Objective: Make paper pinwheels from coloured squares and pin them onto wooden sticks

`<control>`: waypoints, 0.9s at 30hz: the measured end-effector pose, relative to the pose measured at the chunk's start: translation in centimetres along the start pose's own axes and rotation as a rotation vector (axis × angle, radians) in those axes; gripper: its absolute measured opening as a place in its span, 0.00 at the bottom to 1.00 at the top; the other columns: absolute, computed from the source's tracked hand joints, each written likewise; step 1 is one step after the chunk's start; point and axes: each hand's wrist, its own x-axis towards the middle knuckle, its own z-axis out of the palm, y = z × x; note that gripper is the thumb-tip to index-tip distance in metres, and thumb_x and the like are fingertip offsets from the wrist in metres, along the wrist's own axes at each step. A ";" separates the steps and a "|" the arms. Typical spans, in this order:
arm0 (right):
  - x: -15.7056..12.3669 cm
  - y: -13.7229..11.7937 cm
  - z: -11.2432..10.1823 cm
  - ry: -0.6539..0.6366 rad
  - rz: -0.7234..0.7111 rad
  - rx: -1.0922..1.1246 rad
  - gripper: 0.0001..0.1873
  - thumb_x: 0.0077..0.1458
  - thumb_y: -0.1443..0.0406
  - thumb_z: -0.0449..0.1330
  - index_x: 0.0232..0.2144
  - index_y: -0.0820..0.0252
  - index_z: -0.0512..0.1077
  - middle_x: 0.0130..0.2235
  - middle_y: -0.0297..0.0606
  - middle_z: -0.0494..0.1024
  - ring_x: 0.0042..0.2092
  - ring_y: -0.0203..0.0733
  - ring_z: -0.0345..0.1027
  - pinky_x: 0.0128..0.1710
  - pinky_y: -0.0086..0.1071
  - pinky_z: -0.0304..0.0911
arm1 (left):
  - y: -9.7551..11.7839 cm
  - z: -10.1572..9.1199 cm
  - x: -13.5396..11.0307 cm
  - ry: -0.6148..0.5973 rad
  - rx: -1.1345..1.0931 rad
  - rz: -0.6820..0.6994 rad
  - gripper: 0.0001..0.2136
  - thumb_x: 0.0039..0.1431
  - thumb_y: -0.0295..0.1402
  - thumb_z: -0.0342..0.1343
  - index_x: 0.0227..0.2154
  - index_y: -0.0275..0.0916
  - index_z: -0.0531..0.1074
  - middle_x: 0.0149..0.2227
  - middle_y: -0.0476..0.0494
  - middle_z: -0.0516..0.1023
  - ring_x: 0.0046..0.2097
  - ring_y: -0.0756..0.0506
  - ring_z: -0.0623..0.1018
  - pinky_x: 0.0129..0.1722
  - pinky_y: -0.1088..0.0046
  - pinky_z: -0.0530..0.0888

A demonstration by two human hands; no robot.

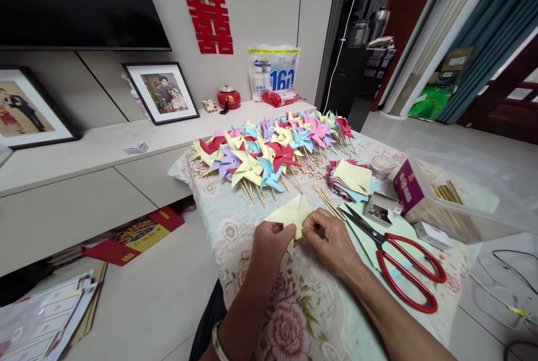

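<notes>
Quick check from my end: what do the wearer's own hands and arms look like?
The left hand and right hand are ungloved, and no sleeve shows on either arm. A narrow, shiny, pale metallic bangle circles the left arm; none shows on the right.

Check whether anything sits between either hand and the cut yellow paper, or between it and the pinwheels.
Nothing visible blocks either. The left hand and right hand both touch the cut yellow paper. The pinwheels lie beyond it. Loose sticks and red-handled scissors lie to the right, off that line.
</notes>
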 end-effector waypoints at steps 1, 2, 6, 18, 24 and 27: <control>0.0 0.0 0.0 0.000 -0.004 -0.003 0.08 0.51 0.68 0.54 0.21 0.57 0.65 0.27 0.35 0.69 0.33 0.42 0.63 0.34 0.34 0.54 | 0.0 0.0 0.0 -0.005 0.002 0.000 0.07 0.38 0.35 0.61 0.17 0.36 0.73 0.16 0.52 0.71 0.20 0.50 0.71 0.22 0.75 0.68; 0.0 0.0 0.0 0.001 -0.009 -0.005 0.08 0.51 0.68 0.54 0.21 0.57 0.65 0.27 0.35 0.69 0.33 0.42 0.63 0.34 0.34 0.54 | -0.1 0.0 0.1 -0.011 0.003 0.001 0.07 0.38 0.35 0.61 0.18 0.36 0.74 0.16 0.52 0.72 0.20 0.49 0.71 0.22 0.75 0.68; 0.0 0.0 0.1 0.003 -0.030 -0.016 0.08 0.52 0.68 0.54 0.22 0.57 0.64 0.27 0.35 0.69 0.34 0.42 0.63 0.35 0.34 0.55 | -0.3 0.0 0.2 -0.018 0.016 0.005 0.07 0.38 0.35 0.61 0.17 0.36 0.73 0.17 0.51 0.72 0.20 0.50 0.71 0.22 0.75 0.67; 0.0 0.1 0.0 -0.011 -0.030 -0.054 0.08 0.52 0.70 0.54 0.22 0.57 0.64 0.27 0.34 0.69 0.33 0.41 0.63 0.34 0.33 0.55 | 1.4 0.4 -1.1 0.003 0.075 0.052 0.08 0.40 0.32 0.58 0.12 0.38 0.66 0.15 0.55 0.65 0.20 0.53 0.63 0.20 0.78 0.62; 0.0 -0.1 0.0 -0.004 -0.030 -0.023 0.09 0.52 0.68 0.55 0.21 0.57 0.65 0.27 0.34 0.69 0.33 0.41 0.64 0.34 0.33 0.56 | 1.6 0.5 -1.3 0.022 0.114 0.067 0.10 0.40 0.32 0.57 0.11 0.39 0.64 0.14 0.56 0.62 0.19 0.54 0.61 0.20 0.78 0.59; -0.1 -0.2 -0.2 -0.015 -0.017 0.032 0.09 0.53 0.67 0.56 0.21 0.57 0.67 0.26 0.34 0.69 0.33 0.41 0.64 0.33 0.33 0.56 | 1.7 0.4 -1.3 0.016 0.137 0.056 0.10 0.41 0.32 0.56 0.11 0.40 0.63 0.13 0.56 0.61 0.19 0.54 0.59 0.19 0.78 0.58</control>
